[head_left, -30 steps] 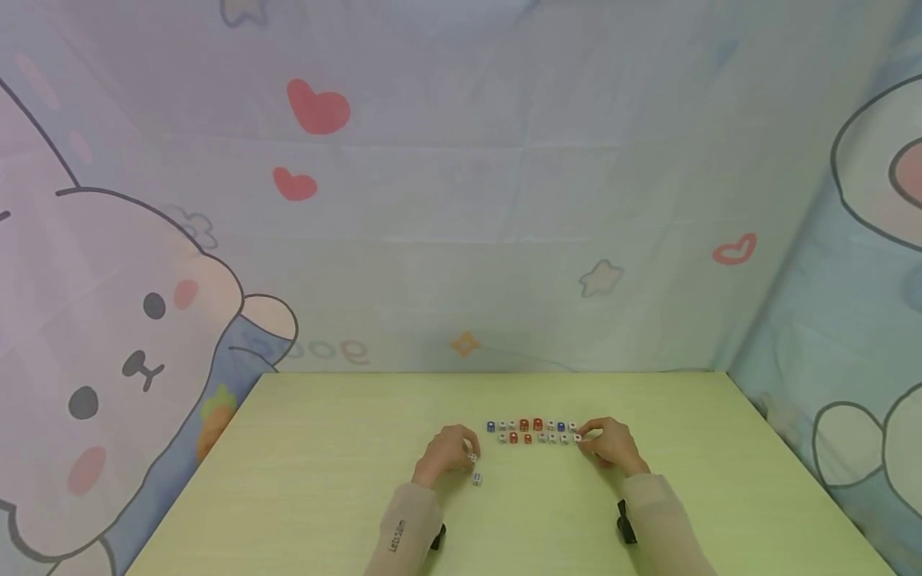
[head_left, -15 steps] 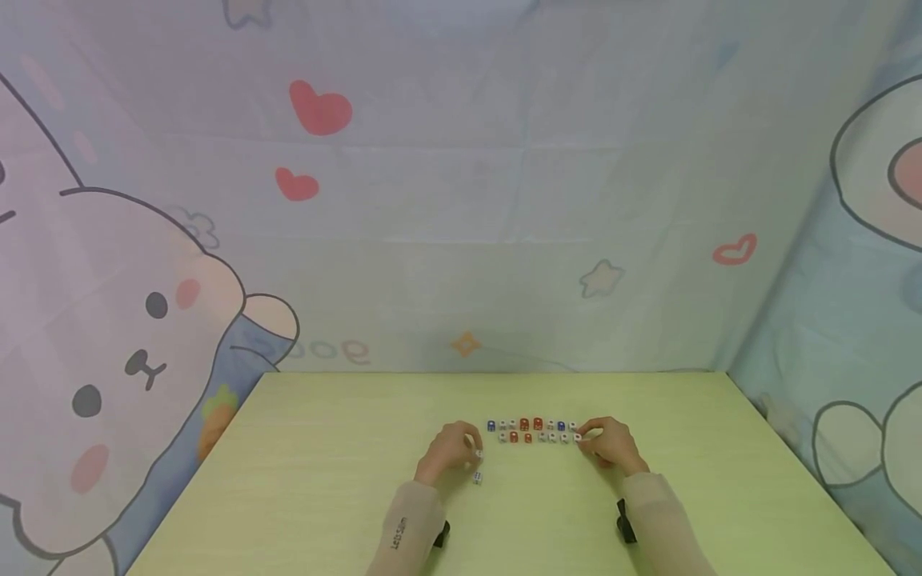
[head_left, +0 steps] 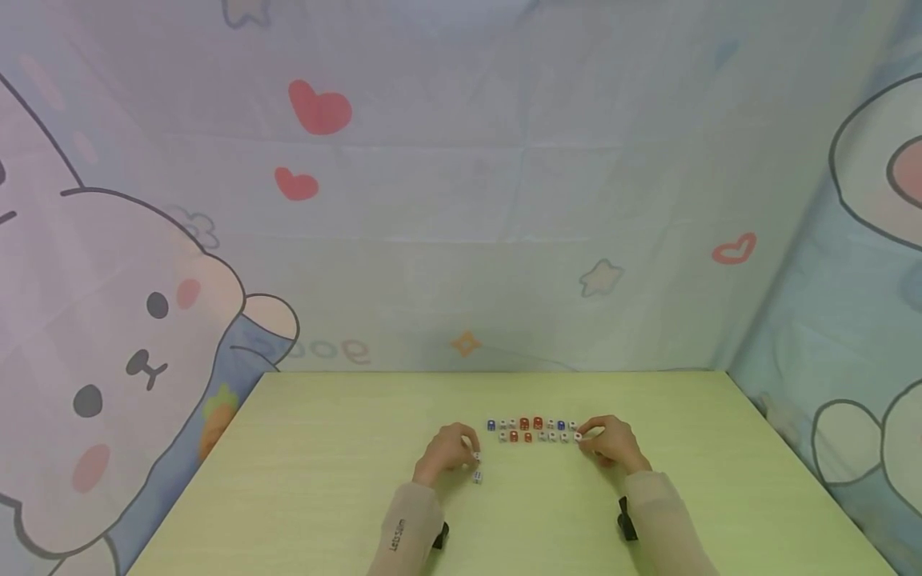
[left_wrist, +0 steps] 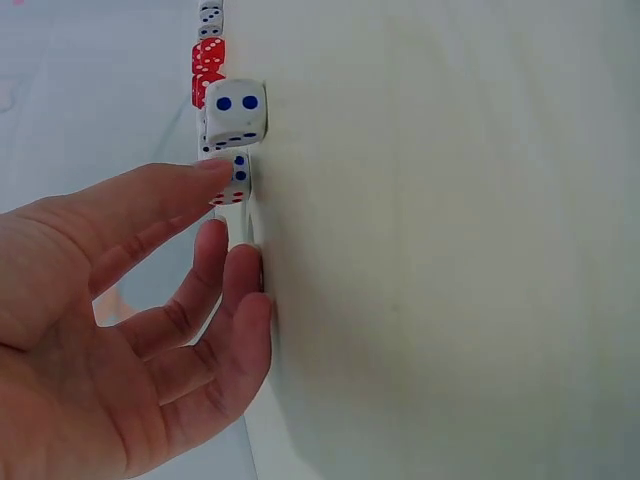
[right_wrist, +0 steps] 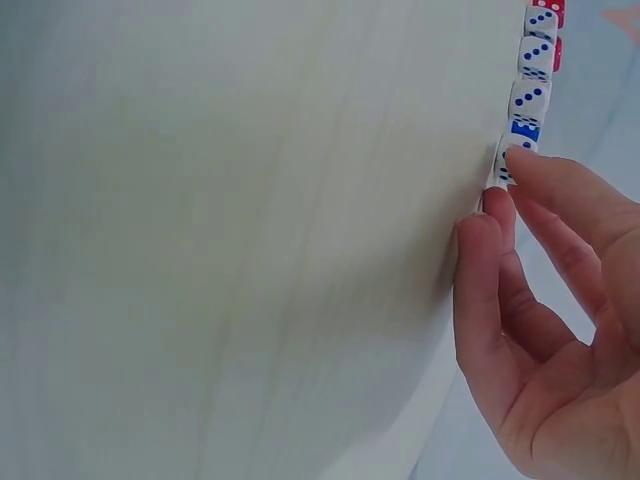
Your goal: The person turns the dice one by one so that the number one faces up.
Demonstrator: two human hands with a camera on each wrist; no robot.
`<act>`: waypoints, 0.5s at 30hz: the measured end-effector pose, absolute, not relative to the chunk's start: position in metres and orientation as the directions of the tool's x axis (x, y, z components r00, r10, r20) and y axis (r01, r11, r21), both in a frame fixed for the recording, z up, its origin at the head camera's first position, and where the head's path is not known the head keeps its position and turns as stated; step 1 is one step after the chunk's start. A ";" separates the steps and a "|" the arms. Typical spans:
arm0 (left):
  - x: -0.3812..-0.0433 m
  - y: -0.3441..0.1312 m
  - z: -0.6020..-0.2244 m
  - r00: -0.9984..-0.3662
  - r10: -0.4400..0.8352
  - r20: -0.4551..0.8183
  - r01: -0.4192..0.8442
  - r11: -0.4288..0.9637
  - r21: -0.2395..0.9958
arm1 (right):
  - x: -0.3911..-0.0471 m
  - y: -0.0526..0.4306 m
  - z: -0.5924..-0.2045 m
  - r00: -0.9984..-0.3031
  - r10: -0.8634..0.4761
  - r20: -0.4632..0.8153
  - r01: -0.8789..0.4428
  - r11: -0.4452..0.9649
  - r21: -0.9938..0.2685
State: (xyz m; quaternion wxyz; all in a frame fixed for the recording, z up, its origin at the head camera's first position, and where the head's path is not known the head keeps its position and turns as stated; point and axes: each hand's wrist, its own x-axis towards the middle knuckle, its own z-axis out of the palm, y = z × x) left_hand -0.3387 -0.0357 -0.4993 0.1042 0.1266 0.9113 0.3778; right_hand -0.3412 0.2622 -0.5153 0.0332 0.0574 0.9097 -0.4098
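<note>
At the left of two rows of dice, my left hand pinches a white die between thumb and fingers. A second white die lies loose on the table just nearer to me, showing two blue pips in the left wrist view. My right hand pinches the white die at the right end of the near row. In the right wrist view the thumb covers part of that die; the remaining fingers are curled below. Both hands stay low over the table.
The far row mixes blue, white and red dice, including a blue die at its left end. A red die stands among white ones in the near row. The pale table meets a patterned cloth backdrop behind.
My left hand has shifted slightly right, carrying its die, and then eased back a touch. The loose die and the rows hold their places. My right hand has stayed still.
</note>
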 end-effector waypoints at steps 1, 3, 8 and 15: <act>-0.339 -0.036 -0.499 -0.946 0.309 -0.095 0.151 0.682 0.715 | -0.341 0.262 -0.514 -0.991 0.082 -0.109 0.136 0.654 -0.744; -0.339 -0.035 -0.498 -0.946 0.310 -0.094 0.155 0.688 0.709 | -0.342 0.262 -0.513 -0.991 0.082 -0.104 0.132 0.654 -0.745; -0.340 -0.034 -0.498 -0.946 0.312 -0.088 0.169 0.707 0.687 | -0.340 0.262 -0.510 -0.993 0.076 -0.091 0.119 0.653 -0.748; -0.339 -0.030 -0.501 -0.951 0.296 -0.087 0.168 0.732 0.660 | -0.336 0.264 -0.509 -0.994 0.070 -0.085 0.110 0.660 -0.743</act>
